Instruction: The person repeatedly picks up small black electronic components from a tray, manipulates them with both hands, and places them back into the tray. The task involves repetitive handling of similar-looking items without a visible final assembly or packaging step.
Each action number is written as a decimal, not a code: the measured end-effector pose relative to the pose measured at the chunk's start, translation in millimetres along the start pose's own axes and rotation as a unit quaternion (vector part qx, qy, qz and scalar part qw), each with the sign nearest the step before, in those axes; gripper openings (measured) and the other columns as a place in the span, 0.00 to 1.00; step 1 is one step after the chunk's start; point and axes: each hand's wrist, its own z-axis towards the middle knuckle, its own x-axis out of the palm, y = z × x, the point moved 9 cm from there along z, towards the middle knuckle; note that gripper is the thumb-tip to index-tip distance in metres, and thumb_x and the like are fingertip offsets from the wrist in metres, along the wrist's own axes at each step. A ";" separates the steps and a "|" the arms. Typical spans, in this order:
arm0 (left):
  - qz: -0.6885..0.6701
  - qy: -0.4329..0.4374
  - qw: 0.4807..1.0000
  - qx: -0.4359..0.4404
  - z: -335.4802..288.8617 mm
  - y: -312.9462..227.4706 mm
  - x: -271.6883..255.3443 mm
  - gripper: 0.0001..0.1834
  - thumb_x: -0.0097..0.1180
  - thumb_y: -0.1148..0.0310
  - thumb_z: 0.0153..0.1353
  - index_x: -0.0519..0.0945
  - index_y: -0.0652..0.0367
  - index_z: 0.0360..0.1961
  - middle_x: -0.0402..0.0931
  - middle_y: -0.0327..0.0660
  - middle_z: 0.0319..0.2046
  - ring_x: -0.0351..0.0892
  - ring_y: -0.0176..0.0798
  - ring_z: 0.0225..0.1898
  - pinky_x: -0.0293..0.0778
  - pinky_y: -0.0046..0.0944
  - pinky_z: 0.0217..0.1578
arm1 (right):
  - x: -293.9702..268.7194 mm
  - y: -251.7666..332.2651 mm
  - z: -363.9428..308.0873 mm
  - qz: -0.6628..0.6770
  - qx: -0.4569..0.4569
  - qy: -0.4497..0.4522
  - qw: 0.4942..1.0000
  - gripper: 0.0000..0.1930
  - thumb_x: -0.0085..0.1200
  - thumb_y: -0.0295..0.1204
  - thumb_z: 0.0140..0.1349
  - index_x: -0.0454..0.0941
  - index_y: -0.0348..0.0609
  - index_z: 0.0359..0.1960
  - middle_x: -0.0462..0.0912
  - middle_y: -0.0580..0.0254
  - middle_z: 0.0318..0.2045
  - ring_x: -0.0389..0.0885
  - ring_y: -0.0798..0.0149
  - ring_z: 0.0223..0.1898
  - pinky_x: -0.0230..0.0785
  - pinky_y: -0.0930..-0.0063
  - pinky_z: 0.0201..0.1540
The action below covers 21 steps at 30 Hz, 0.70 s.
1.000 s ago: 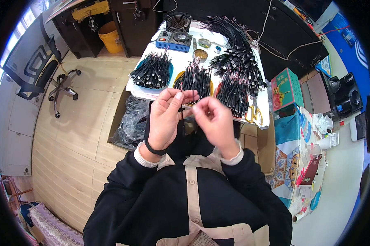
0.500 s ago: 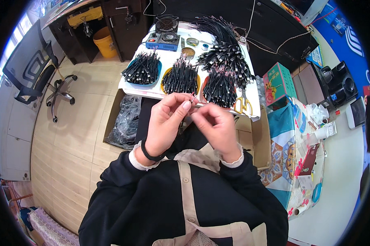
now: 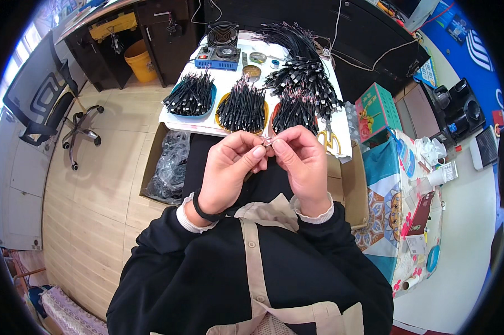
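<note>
The cables [image 3: 240, 110] look matt plastic, the bagging [image 3: 173, 167] glossy film.

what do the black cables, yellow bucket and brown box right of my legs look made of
Black cables: probably matte plastic or rubber, from their dark, dull surface; pale, shiny ends suggest metal plugs.
Yellow bucket: likely plastic; smooth, evenly coloured.
Brown box: apparently cardboard; matte, plain walls.
</note>
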 end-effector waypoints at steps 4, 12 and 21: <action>-0.064 0.033 0.997 -0.028 -1.9 2.5 3.9 0.04 0.54 0.75 0.66 0.77 0.64 0.39 0.81 0.41 0.33 0.76 0.27 0.31 0.71 0.25 0.33 | 0.2 -20.8 -1.5 0.144 0.089 0.008 0.986 0.05 0.54 0.27 0.67 0.74 0.39 0.37 0.80 0.65 0.31 0.76 0.76 0.30 0.70 0.82 0.36; -0.141 0.125 0.971 -0.149 -11.4 14.2 14.6 0.05 0.52 0.73 0.67 0.77 0.64 0.39 0.81 0.49 0.35 0.79 0.34 0.31 0.75 0.29 0.33 | 9.1 -12.2 -2.9 0.126 0.135 0.101 0.978 0.05 0.55 0.26 0.65 0.74 0.37 0.38 0.79 0.64 0.30 0.77 0.74 0.29 0.74 0.79 0.37; -0.153 0.141 0.962 -0.175 -17.0 16.6 17.9 0.06 0.53 0.72 0.67 0.77 0.63 0.40 0.81 0.51 0.35 0.79 0.36 0.32 0.74 0.29 0.32 | 11.3 -4.3 -8.3 0.098 0.109 0.113 0.983 0.06 0.56 0.24 0.64 0.76 0.34 0.38 0.80 0.62 0.31 0.79 0.73 0.29 0.75 0.80 0.36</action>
